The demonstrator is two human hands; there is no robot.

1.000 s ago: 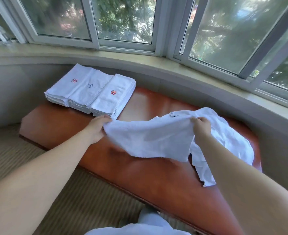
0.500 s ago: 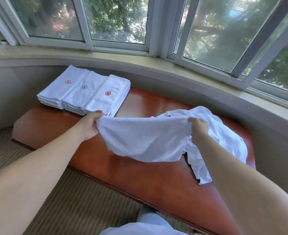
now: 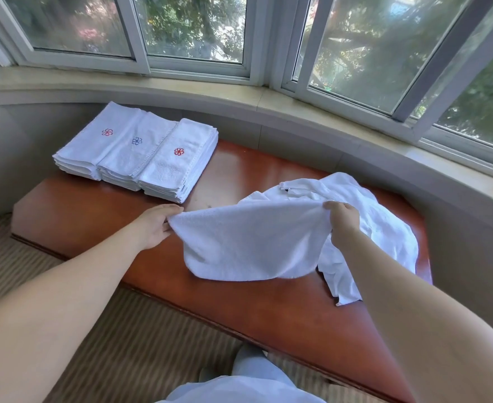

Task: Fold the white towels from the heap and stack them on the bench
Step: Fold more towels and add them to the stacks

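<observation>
A white towel [image 3: 251, 242] is stretched between my two hands above the red-brown bench [image 3: 239, 303]. My left hand [image 3: 155, 225] pinches its left corner and my right hand [image 3: 342, 219] grips its right corner. The towel's lower edge hangs down close to the bench top. Behind my right hand lies the heap of loose white towels [image 3: 378, 225] at the bench's right end. Three stacks of folded towels [image 3: 140, 155] with small flower emblems sit side by side at the bench's far left.
A curved stone sill [image 3: 268, 97] and windows run behind the bench. Striped carpet [image 3: 108, 344] covers the floor in front. My pale trouser leg [image 3: 248, 382] shows at the bottom edge.
The towel has been pulled wider and flatter between my hands, which have moved apart a little. The camera has tilted, so the stacks sit lower in view.
</observation>
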